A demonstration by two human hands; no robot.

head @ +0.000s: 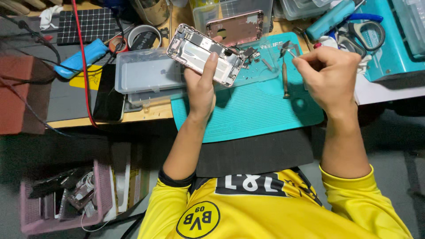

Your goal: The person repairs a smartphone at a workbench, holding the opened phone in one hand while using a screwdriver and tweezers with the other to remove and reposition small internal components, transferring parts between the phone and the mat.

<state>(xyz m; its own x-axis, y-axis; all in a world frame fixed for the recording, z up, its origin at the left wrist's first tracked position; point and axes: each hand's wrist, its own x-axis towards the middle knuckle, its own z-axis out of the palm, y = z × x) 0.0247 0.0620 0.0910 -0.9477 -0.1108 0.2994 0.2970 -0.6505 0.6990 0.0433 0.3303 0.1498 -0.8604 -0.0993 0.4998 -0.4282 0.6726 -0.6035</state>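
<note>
We noted the left hand [201,86] clasping an opened phone chassis [204,54] at upper centre, its screen already off, right hand [330,75] pinching tweezers [290,52], parts left inside.

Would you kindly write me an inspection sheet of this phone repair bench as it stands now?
Surface: teal work mat on a wooden bench, with small loose parts at its far edge.
Job's things: opened phone chassis, held tilted above the mat; tweezers; a screwdriver lying on the mat.
Clutter: clear plastic tray, dark phone, blue tool, tape rolls, second phone back.
Grippers: left hand grips the chassis; right hand pinches the tweezers.
Cables: red cable, black wires at left.
Surroundings: pink basket of parts below the bench.
</note>
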